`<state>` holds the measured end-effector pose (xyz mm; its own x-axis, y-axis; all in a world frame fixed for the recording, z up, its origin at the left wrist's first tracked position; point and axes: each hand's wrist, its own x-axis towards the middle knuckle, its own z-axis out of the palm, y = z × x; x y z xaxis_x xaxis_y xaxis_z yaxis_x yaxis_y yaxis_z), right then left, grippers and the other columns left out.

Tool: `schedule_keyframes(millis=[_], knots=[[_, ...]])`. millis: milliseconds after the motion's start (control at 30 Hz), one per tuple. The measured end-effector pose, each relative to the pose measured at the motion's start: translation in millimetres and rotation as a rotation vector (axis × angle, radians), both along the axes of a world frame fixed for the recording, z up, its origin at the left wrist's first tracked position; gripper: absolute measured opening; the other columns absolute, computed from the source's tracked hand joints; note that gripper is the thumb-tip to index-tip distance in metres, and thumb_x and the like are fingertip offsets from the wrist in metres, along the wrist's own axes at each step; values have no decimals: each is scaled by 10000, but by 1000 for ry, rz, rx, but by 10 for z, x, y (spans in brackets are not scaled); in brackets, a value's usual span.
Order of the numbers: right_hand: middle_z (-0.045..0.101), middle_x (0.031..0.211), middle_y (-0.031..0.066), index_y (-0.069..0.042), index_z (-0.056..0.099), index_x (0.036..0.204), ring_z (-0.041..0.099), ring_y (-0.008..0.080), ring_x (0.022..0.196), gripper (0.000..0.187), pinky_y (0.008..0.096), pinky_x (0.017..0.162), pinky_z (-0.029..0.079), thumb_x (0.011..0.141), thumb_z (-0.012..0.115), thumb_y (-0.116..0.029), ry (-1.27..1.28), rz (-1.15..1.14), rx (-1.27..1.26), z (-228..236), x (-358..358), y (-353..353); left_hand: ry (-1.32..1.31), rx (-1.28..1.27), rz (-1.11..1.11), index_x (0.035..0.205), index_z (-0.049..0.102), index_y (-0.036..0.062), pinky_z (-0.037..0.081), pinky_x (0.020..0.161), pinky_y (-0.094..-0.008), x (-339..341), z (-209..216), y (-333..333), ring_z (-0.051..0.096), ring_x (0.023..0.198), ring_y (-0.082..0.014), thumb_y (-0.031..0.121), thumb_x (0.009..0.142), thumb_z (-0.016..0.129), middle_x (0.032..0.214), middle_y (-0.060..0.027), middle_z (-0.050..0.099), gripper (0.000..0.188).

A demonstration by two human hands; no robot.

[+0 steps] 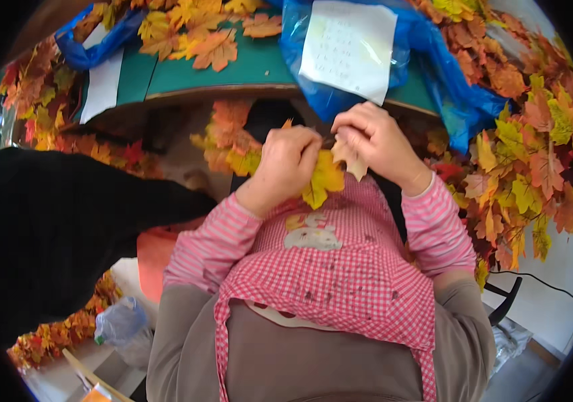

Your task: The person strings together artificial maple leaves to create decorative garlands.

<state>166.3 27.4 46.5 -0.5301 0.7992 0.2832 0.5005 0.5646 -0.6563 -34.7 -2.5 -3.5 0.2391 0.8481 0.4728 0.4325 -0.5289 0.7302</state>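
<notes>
My left hand (285, 157) is closed in a pinch just above my lap, at the front edge of the green table. A yellow artificial maple leaf (325, 181) hangs beside its fingertips. My right hand (377, 141), also closed, is close by on the right, and a pale beige leaf (349, 158) hangs from its curled fingers. Whatever thin piece lies between the two sets of fingertips is too small to make out. Orange and yellow leaves (231, 137) hang just left of my left hand.
Ahead, the green table (193, 72) bears loose maple leaves (216, 48), blue plastic bags (434, 74) and a handwritten paper sheet (348, 50). Leaf garlands (534, 157) hang thickly on the right. A dark-clothed person (65, 221) is close on my left. A black cable (541, 278) runs along the floor.
</notes>
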Motion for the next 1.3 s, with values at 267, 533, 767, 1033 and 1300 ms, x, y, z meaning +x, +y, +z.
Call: schedule_keyframes(millis=[267,533,767,1033,1300], knots=[[652,879,32,-66,664,918,578,216,878,65,372,879,407,883,610,-78,-71,-26,45,-155,-79,-56,-5,-121,-14,883,651,-15,510,680,-397,-71,-29,-27,651,763,-338,80,861,629,815,-168,660,100],[641,878,47,-77,669,927,576,232,890,72,379,876,401,882,615,-90,-130,-21,106,-192,-106,-61,54,-121,-8,891,652,-9,509,704,-407,-68,-24,-47,646,779,-347,77,855,628,827,-165,664,96],[621,875,69,-32,630,909,570,267,888,54,377,875,423,864,601,-43,-227,5,346,-260,-228,-86,122,-83,-3,887,661,1,503,762,-404,-64,-117,-33,641,808,-349,61,845,621,864,-155,668,83],[630,875,94,-25,627,929,578,276,856,67,366,793,459,867,615,-45,-71,22,43,-429,-168,-79,139,-301,-80,904,664,-37,530,723,-366,-155,-91,-47,680,818,-310,72,836,636,866,-178,680,132],[635,852,98,-9,637,912,584,271,845,91,368,764,470,823,638,-28,-9,93,-145,-427,-151,-63,141,-177,-68,853,648,-21,510,703,-411,-99,-192,-87,645,766,-361,51,825,616,812,-182,656,84]])
